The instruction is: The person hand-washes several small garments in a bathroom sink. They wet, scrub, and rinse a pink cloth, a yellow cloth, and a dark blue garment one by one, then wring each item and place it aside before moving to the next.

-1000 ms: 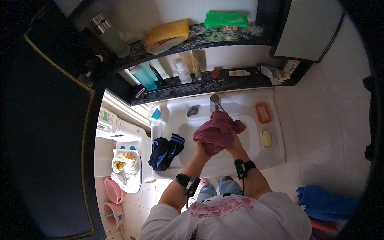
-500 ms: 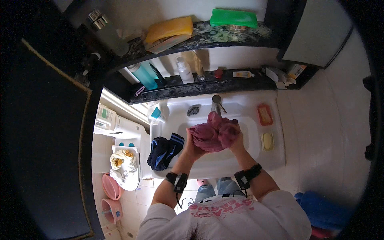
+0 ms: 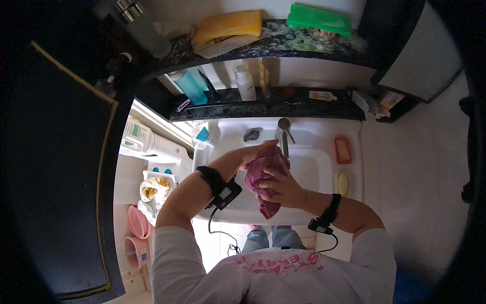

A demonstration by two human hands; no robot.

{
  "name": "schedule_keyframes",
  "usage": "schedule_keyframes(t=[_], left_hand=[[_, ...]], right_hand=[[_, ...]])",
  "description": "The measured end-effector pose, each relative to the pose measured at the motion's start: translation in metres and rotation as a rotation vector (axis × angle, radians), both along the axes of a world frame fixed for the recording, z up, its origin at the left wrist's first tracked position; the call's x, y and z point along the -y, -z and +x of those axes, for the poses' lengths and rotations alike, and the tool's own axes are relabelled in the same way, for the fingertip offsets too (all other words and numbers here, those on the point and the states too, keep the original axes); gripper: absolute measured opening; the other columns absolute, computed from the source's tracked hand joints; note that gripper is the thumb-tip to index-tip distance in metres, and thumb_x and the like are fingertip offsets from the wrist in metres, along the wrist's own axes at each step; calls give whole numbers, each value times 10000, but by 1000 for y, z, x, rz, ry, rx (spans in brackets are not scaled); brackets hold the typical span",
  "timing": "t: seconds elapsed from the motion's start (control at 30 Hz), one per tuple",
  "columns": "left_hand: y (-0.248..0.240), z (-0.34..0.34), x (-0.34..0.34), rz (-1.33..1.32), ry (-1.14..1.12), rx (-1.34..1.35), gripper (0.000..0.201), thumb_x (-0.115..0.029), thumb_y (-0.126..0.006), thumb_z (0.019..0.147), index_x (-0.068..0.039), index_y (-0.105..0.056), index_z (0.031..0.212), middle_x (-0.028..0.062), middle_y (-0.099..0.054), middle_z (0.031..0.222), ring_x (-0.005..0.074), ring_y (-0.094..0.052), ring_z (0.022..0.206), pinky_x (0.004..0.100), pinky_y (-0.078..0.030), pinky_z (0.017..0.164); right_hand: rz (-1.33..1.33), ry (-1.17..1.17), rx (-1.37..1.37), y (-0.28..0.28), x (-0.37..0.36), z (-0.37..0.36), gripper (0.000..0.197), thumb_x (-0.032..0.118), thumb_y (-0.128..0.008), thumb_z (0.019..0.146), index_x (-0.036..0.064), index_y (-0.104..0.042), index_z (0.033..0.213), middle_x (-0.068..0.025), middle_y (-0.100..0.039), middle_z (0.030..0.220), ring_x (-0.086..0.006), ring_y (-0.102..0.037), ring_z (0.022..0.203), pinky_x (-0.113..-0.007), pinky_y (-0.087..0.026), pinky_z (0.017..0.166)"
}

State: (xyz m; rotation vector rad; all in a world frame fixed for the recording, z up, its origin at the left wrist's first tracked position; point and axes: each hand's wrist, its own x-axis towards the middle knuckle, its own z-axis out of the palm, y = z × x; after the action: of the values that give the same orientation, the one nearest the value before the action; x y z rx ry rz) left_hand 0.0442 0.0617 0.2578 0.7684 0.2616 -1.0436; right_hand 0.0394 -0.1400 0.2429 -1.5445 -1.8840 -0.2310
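Note:
A bunched maroon cloth (image 3: 256,176) hangs over the white sink (image 3: 324,209), below the metal faucet (image 3: 283,133). My left hand (image 3: 261,152) grips its upper end close to the spout, with the fingers partly hidden. My right hand (image 3: 284,188) is wrapped round the middle of the cloth from the right side. The cloth's lower end dangles toward the sink's near edge. Whether water runs from the faucet, I cannot tell.
On the sink's right rim sit a red soap dish (image 3: 343,150) and a pale soap bar (image 3: 343,184). A grey scrubber (image 3: 251,134) lies left of the faucet. Bottles stand on the dark shelf (image 3: 228,110) above. A toilet (image 3: 169,156) and pink basins (image 3: 137,223) are at the left.
The cloth has turned from a wide bundle between both palms to a long upright one. My left hand has moved up, my right hand inward. My left forearm now covers most of the dark garment.

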Motion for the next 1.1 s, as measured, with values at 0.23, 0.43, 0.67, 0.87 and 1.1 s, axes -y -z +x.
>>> schedule_keyframes(t=[0.23,0.43,0.67,0.87,1.1], left_hand=[[27,20,6,322,130,-114,761,-668,-572,744,-52,-520,1187,203,-527,1217,281,-580,1016,431,-493,862],[46,35,26,725,117,238,594,-516,-634,740,-51,-593,1108,164,-623,1065,280,-606,947,401,-491,813],[40,27,47,1219,230,554,549,-515,-640,720,-77,-600,1047,132,-654,951,300,-622,891,374,-488,788],[63,19,64,1252,238,640,522,-494,-643,705,-70,-600,1006,147,-651,916,348,-617,877,428,-492,786],[95,4,80,1301,175,573,506,-467,-650,712,-63,-577,1009,178,-616,1020,362,-592,942,460,-480,794]], right_hand=[[-131,-48,185,18,-10,4,111,287,-625,677,252,-658,777,-20,-557,1103,-291,-437,1172,-633,-207,1029],[-144,-28,295,39,-26,1,125,270,-603,680,221,-666,775,-34,-559,1104,-275,-457,1134,-569,-258,1029],[-255,46,393,57,-44,-8,199,273,-604,650,153,-690,784,-52,-570,1094,-253,-488,1085,-486,-320,988],[-909,44,-13,67,-57,-13,189,221,-553,821,105,-663,923,-87,-614,997,-228,-554,994,-426,-408,880],[-470,136,-62,107,-50,-23,195,258,-501,862,131,-635,799,-59,-603,595,-216,-608,692,-400,-435,735]])
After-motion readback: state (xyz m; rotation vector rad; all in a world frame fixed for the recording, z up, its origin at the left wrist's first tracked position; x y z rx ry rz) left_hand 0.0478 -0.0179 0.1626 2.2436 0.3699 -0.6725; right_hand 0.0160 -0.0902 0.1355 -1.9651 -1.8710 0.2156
